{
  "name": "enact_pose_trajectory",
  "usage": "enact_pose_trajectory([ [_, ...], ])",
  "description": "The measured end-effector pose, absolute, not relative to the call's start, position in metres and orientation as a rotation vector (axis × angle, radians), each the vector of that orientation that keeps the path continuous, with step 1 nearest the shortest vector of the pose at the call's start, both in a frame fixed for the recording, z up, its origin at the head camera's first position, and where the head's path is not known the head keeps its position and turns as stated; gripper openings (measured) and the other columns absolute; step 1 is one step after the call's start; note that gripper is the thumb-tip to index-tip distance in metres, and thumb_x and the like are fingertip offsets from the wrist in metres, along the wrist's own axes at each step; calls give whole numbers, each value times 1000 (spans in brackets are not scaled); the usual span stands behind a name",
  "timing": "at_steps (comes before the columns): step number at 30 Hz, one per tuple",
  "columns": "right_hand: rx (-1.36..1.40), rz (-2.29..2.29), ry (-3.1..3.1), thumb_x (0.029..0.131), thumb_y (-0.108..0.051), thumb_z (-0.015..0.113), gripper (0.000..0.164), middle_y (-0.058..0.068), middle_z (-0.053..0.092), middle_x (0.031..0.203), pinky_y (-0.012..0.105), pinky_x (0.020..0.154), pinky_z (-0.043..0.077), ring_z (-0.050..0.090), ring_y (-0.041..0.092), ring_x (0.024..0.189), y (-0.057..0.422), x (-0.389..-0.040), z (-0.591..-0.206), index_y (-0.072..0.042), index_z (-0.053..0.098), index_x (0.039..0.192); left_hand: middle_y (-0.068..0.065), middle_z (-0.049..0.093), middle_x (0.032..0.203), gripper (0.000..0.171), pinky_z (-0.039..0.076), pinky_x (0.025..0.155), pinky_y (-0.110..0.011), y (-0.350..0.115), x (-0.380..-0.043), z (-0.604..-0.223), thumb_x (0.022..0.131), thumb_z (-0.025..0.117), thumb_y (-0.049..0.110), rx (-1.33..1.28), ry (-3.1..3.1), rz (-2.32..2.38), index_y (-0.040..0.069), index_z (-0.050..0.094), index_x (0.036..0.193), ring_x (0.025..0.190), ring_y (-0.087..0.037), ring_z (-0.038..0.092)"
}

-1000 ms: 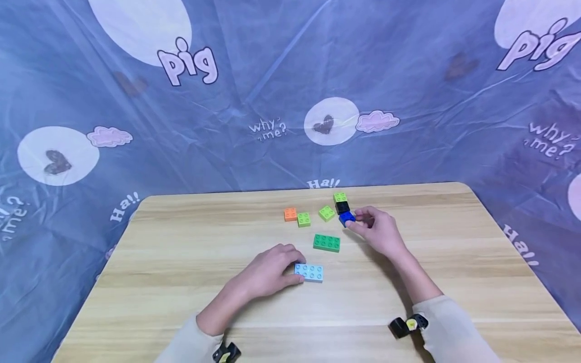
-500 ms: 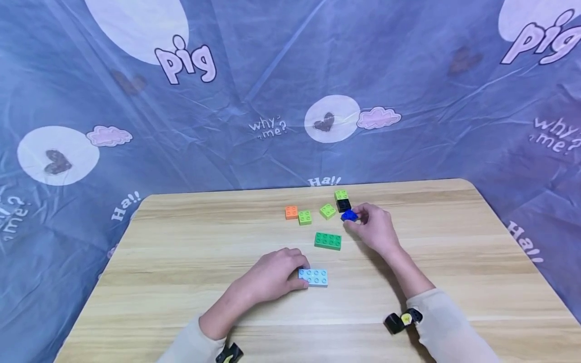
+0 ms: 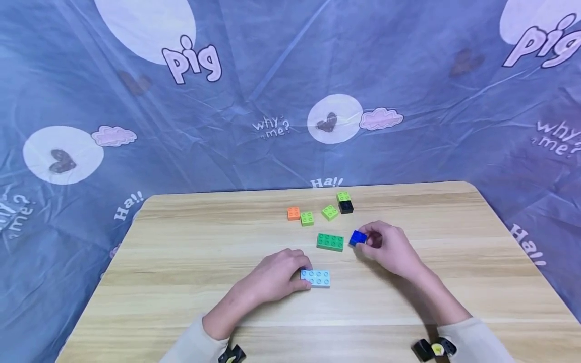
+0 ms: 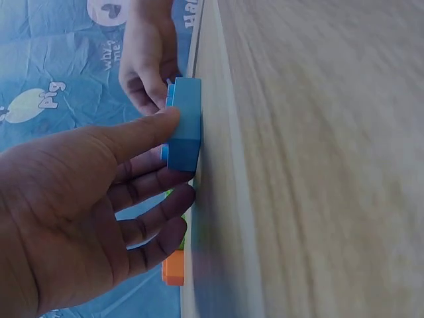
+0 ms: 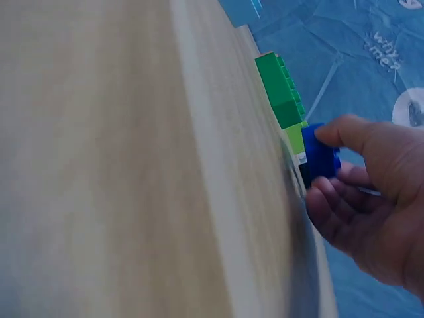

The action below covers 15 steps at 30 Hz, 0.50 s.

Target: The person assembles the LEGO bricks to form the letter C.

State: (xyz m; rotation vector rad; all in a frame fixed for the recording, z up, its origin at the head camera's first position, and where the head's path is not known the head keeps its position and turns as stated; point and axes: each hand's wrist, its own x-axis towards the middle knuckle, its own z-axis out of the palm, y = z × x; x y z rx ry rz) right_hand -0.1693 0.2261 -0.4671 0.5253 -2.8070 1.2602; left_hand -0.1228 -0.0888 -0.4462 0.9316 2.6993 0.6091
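My left hand (image 3: 278,275) pinches the left end of a light blue building brick (image 3: 321,279), thumb on the near side and fingers at the far side. In the left wrist view the thumb presses on the side of that light blue brick (image 4: 185,122), close at the tabletop. Between the thumb and fingers of my right hand (image 3: 392,248) is a small dark blue brick (image 3: 357,238), just right of the long green brick (image 3: 330,242). The right wrist view shows the dark blue brick (image 5: 319,151) with the thumb on one side and fingertips beneath.
Toward the back of the wooden table (image 3: 181,282) lie an orange brick (image 3: 293,213), a lime brick (image 3: 307,218) and another lime brick (image 3: 330,212). A black brick (image 3: 346,206) sits against a further lime brick (image 3: 343,195). A printed blue cloth (image 3: 254,151) hangs behind.
My right hand has drawn the dark blue brick away from the black one, toward me and slightly right. My left hand keeps its hold on the light blue brick, shifted slightly right and nearer.
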Motion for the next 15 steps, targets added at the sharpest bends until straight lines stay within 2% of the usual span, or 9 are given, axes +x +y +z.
enact_pose_trajectory([
  [9,1038,1327,-2787,83,-4,87,32,-8,67,97,27,71,60,66,9,82,208,-145,-455,-14,74,110,14,65,103,25,48,77,-25,-89,-123,-448,94,82,36,903,2702,607,22,75,113,90,-6,55],
  [15,1185,1344,-2745,84,-8,87,30,-11,66,95,27,69,60,66,10,80,187,-134,-455,-19,72,107,14,66,103,24,49,76,-24,-88,-123,-447,93,83,36,891,2713,601,22,75,111,90,-7,56],
])
